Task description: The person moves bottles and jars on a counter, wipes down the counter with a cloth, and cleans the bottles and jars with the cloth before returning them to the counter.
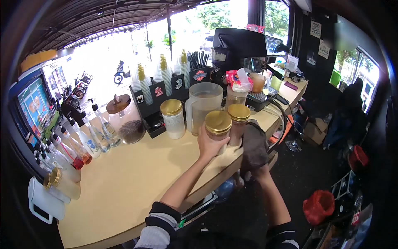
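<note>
My left hand is wrapped round a gold-lidded jar near the counter's front edge. Touching or close beside it stands a second gold-lidded jar. My right hand holds a dark grey cloth by the edge of the counter; its fingers are partly hidden by the cloth. Behind the jars is a large translucent pitcher, with a gold-lidded jar of white powder to its left.
Syrup bottles and a wooden-lidded jar line the left side of the counter. Stacked cups stand in a black holder. A coffee machine is behind, and a white pitcher at far left.
</note>
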{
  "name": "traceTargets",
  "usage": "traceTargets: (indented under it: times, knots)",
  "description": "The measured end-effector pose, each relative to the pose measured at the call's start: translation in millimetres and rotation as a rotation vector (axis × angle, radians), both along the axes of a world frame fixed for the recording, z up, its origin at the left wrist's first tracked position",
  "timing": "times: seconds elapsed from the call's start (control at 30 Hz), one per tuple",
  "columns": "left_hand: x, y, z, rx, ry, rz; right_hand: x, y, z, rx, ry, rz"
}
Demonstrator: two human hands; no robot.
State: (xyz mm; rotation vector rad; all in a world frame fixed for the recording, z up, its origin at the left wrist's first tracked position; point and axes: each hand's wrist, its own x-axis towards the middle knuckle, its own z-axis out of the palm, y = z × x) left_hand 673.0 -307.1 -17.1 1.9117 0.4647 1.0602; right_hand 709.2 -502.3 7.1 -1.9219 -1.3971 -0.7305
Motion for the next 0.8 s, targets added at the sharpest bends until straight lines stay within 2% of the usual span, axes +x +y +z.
traceTargets:
  times: [0.03, 0.1, 0.13, 0.17, 0.2, 0.27, 0.3, 0.33, 0.37, 0.4, 0.47, 0.5, 0.53, 0.6, 0.63, 0.7, 0.73, 0.8]
  knots:
    - [-11.2, -2.4, 7.3, 0.003, -0.002, 0.008, 0.1, 2.8, 2.5, 0.021, 0.239, 0.154]
    - [-35.6, -4.4, 17.7, 0.191, -0.012, -0.009, -1.8, 20.6, 16.1, 0.051, 0.372, 0.341]
    - [-43.1, -0.9, 17.9, 0.200, -0.040, -0.078, -12.9, 38.2, 36.6, 0.062, 0.268, 0.374]
    - [-51.1, 0.4, 8.5, -0.347, -0.276, -0.389, -33.9, 43.0, 55.9, -0.136, 0.036, 0.286]
    - [-66.0, 2.5, 8.8, -0.052, -0.174, -0.327, -53.5, 46.7, 73.4, -0.326, -0.203, 0.196]
    - [-96.0, 6.5, 9.6, 0.541, -0.042, -0.080, -60.6, 69.2, 82.7, -0.328, -0.285, 0.190]
    - [-106.0, 9.3, 10.9, 0.375, -0.115, -0.208, -55.7, 86.0, 78.9, -0.275, -0.064, 0.317]
    - [-119.7, 10.5, 22.0, 0.497, -0.111, -0.144, -55.7, 99.7, 82.7, -0.229, 0.159, 0.442]
    - [-133.6, 11.5, 32.9, 0.617, -0.111, -0.072, -54.7, 112.2, 91.6, -0.378, 0.462, 0.443]
    - [-147.5, 17.9, 25.5, 0.426, -0.097, -0.057, -62.0, 121.7, 85.2, -0.386, 0.462, 0.472]
    - [-178.3, 19.9, 36.2, 0.356, -0.014, 0.057, -81.0, 144.9, 67.4, -0.262, 0.477, 0.391]
    - [-178.2, 43.6, 13.6, 0.587, 0.119, 0.118, -111.1, 141.9, 51.3, 0.004, 0.231, 0.424]
    - [-182.7, 46.2, 1.5, 0.363, -0.048, -0.032, -140.8, 137.4, 52.1, 0.061, -0.072, 0.309]
    - [-191.3, 51.6, -22.7, -0.094, -0.452, -0.331, -175.4, 141.0, 53.5, -0.001, -0.248, 0.397]
    - [-215.2, 46.8, -7.9, -0.162, -0.319, -0.286, -182.3, 150.0, 58.3, 0.000, -0.244, 0.426]
    - [-244.2, 61.8, -2.6, 0.065, -0.008, -0.033, -190.0, 173.1, 75.8, -0.196, 0.031, 0.561]
    - [-264.7, 54.6, 3.3, 0.456, 0.023, 0.131, -192.7, 181.3, 79.8, -0.194, 0.031, 0.582]
    - [-288.1, 60.7, 17.9, 0.440, -0.044, 0.243, -194.6, 200.3, 82.1, -0.182, 0.540, 0.834]
